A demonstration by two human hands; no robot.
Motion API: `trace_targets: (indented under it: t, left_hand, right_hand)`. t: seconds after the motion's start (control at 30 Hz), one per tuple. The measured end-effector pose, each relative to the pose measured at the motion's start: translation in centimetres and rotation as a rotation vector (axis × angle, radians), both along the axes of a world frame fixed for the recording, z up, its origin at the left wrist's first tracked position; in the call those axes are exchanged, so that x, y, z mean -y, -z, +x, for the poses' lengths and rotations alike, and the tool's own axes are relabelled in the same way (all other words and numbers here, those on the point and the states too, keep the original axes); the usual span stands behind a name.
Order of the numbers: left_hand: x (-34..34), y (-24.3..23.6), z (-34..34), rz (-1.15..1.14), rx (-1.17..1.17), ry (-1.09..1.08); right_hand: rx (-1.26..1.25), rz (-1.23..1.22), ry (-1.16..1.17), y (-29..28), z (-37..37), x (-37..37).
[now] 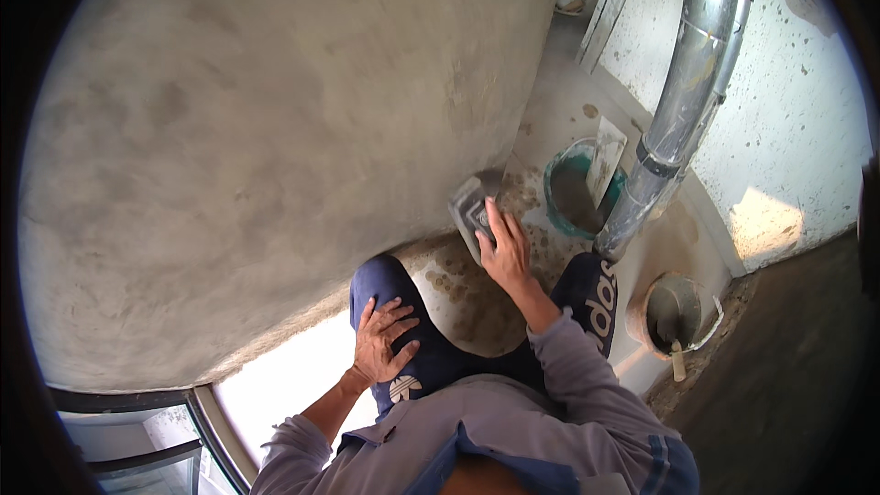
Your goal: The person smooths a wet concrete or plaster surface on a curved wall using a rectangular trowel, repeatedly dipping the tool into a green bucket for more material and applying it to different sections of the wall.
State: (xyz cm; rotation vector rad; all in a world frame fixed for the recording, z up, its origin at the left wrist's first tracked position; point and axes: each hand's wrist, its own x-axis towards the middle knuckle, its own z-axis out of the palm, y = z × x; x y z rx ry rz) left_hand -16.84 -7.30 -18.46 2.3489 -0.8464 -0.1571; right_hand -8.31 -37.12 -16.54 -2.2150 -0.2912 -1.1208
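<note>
My right hand (510,257) grips a dark grey plastering float (469,209), its fingers over the back of the tool. The float is at the right-hand lower edge of a broad grey plastered wall (275,128); whether its face presses on the plaster is hidden. On my left thigh, over dark blue trousers (374,280), rests my left hand (385,341), fingers spread and nothing in it. Faint darker patches and smooth streaks mark the wall.
A green bucket (551,197) with a flat pale blade (607,160) leaning in it stands beyond my right hand. Behind it rises a shiny pipe (692,73). At right sits a pale bucket (639,316) with a wooden-handled tool (678,365). A dark-framed window (197,431) is lower left.
</note>
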Motion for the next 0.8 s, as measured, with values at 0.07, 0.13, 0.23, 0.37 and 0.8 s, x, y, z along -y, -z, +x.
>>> trace_targets:
  t: [0.07,0.13,0.23,0.37,0.8]
  left_hand:
    - [0.0,-0.1,-0.1,-0.007,-0.006,-0.020]
    - [0.1,-0.1,-0.1,0.005,0.006,0.000]
    - [-0.1,0.1,0.1,-0.005,0.022,0.009]
    - [-0.8,0.7,-0.4,-0.053,0.000,-0.013]
    - [-7.6,-17.5,11.2,-0.175,1.428,-0.653]
  right_hand:
    - [-0.027,0.084,0.072,-1.9,-0.6,0.3]
    - [0.053,0.101,0.118,-6.0,1.3,1.7]
    - [0.196,0.110,0.135,-12.2,5.1,3.5]
    - [0.242,0.145,0.102,-13.5,7.4,2.2]
    - [0.182,0.257,0.107,-9.4,5.0,1.9]
